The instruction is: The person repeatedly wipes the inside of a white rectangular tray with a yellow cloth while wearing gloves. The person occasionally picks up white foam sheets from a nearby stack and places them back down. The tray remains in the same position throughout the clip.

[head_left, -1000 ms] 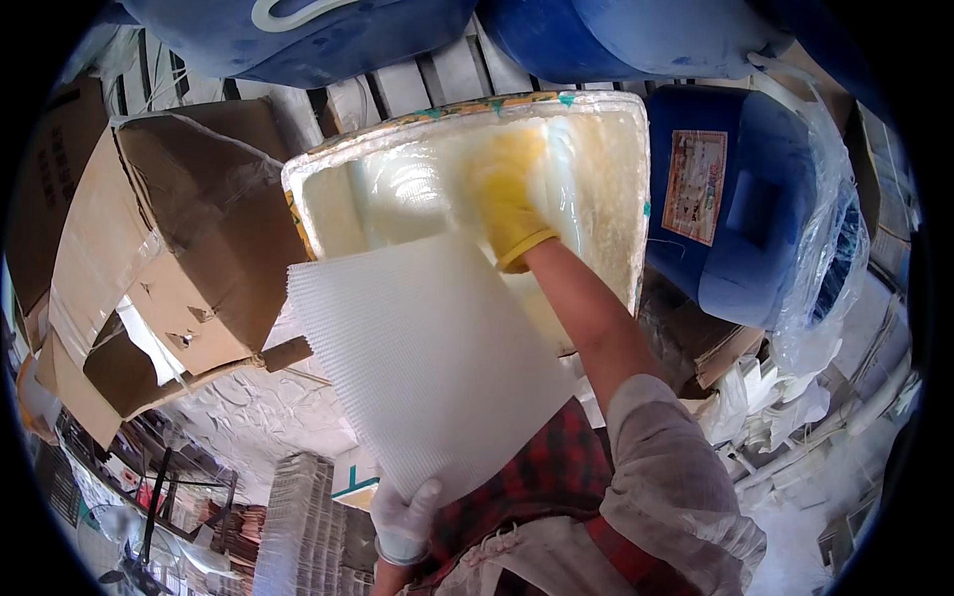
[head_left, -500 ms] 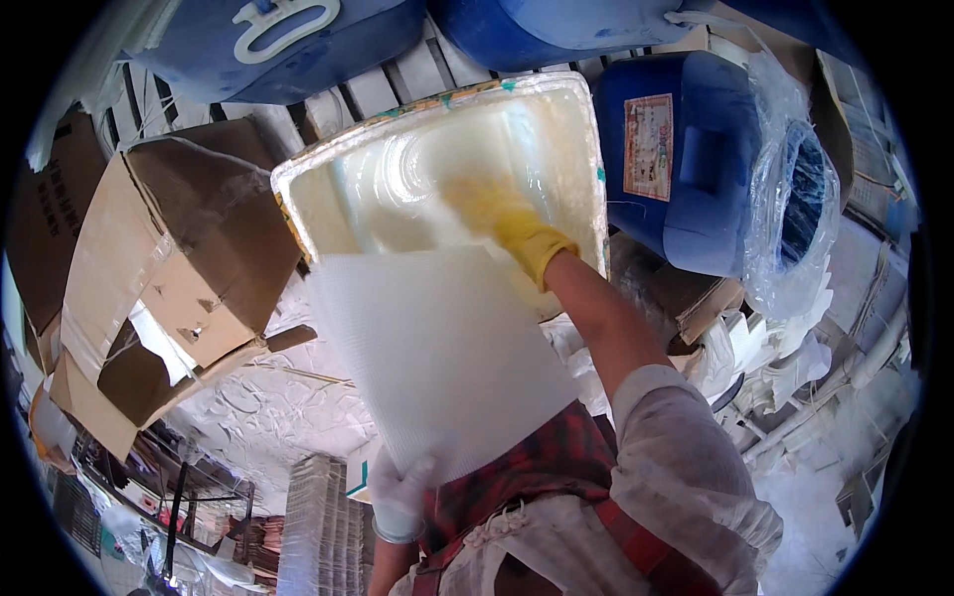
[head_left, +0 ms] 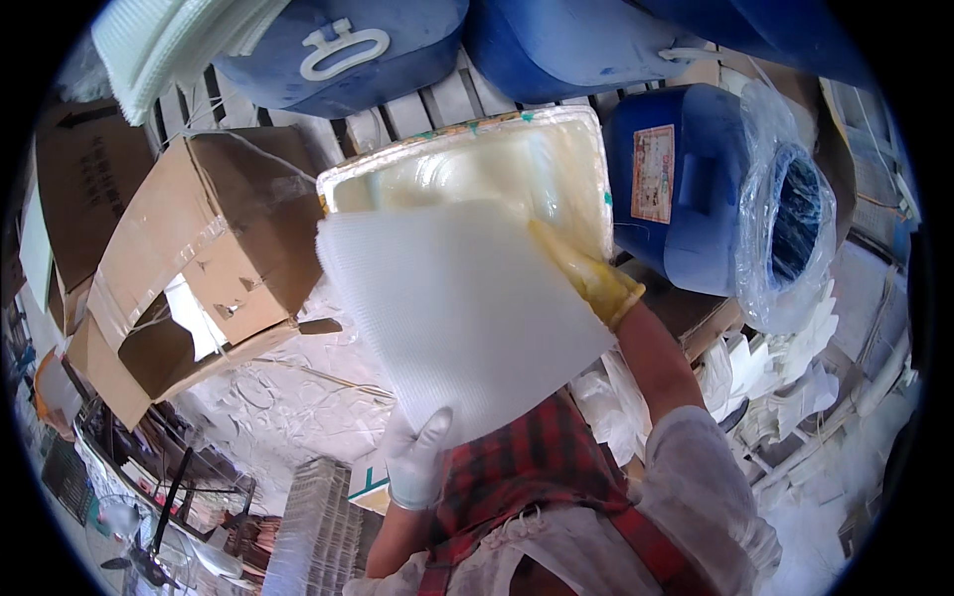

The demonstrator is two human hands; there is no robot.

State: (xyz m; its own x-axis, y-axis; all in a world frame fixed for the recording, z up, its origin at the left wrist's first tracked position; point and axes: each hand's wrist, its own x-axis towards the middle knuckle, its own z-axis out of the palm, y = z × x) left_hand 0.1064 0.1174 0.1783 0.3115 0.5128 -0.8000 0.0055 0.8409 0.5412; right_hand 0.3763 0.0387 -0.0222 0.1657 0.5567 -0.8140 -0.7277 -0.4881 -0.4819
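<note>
While both hands grip the white mesh sheet point(head_left: 457, 318), left hand point(head_left: 415, 459) low, right hand point(head_left: 586, 276) high, cartons crowd leftward.

White slatted boards point(head_left: 397, 114) run across the top and carry blue plastic drums point(head_left: 338, 50); one more blue drum point(head_left: 686, 189), mouth wrapped in clear plastic, lies on its side to the right. Torn cardboard boxes point(head_left: 209, 258) are heaped at left, beside the cream moulded tray point(head_left: 477, 169).
</note>
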